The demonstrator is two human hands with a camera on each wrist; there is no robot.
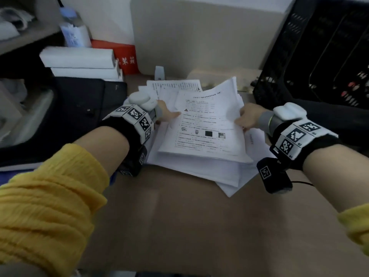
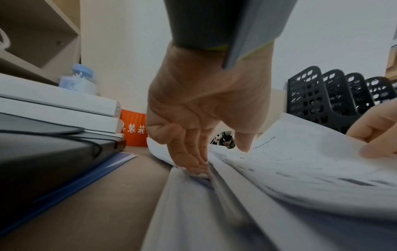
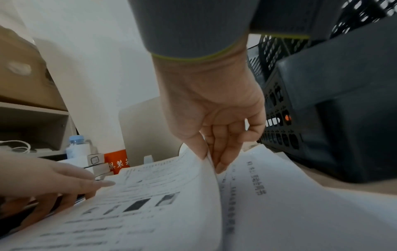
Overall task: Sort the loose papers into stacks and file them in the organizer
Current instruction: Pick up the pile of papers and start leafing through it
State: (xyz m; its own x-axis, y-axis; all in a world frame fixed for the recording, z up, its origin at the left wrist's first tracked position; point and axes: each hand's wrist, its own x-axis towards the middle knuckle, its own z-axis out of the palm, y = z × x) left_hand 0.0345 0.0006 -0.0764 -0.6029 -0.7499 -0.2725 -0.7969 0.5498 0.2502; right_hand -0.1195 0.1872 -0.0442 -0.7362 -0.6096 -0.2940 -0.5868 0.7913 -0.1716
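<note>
A bundle of printed papers (image 1: 207,124) is lifted at its far end above a looser pile of white sheets (image 1: 219,172) on the brown desk. My left hand (image 1: 167,114) grips the bundle's left edge; in the left wrist view its fingers (image 2: 193,163) go under the sheets and the thumb lies on top. At the right edge my right hand (image 1: 247,118) pinches the bundle (image 3: 150,195), thumb on top and fingers (image 3: 223,163) beneath, over a sheet of the lower pile (image 3: 279,203). The black mesh organizer (image 1: 311,56) stands at the back right, close to my right hand.
A black flat case (image 1: 79,108) lies left of the papers, on a blue folder (image 2: 86,178). Behind it are stacked white boxes (image 1: 79,58), an orange-red box (image 1: 123,56) and a plastic bottle (image 1: 71,31). Bare brown desk (image 1: 179,226) lies nearest me.
</note>
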